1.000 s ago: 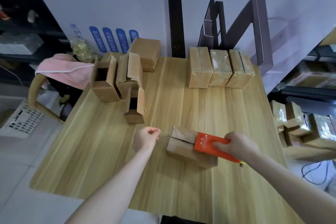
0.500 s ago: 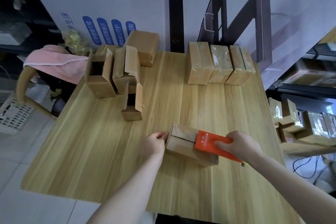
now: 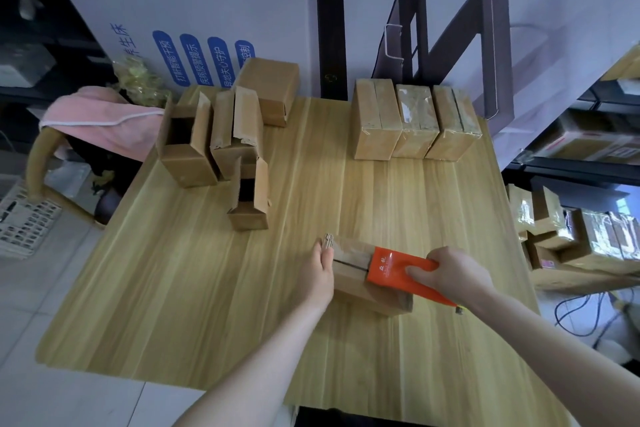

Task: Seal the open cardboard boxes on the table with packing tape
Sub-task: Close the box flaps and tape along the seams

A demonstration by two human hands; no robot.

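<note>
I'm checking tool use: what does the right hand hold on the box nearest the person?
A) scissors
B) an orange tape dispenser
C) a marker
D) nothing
B: the right hand grips an orange tape dispenser that rests on top of the box.

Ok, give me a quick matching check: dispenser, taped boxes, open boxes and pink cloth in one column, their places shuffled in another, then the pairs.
1 dispenser
2 taped boxes
3 open boxes
4 pink cloth

a draped over the chair beside the table
b in a row, far right of the table
c flaps up, far left of the table
d in the right hand, on the near box

Pairs: 1-d, 2-b, 3-c, 4-a
</note>
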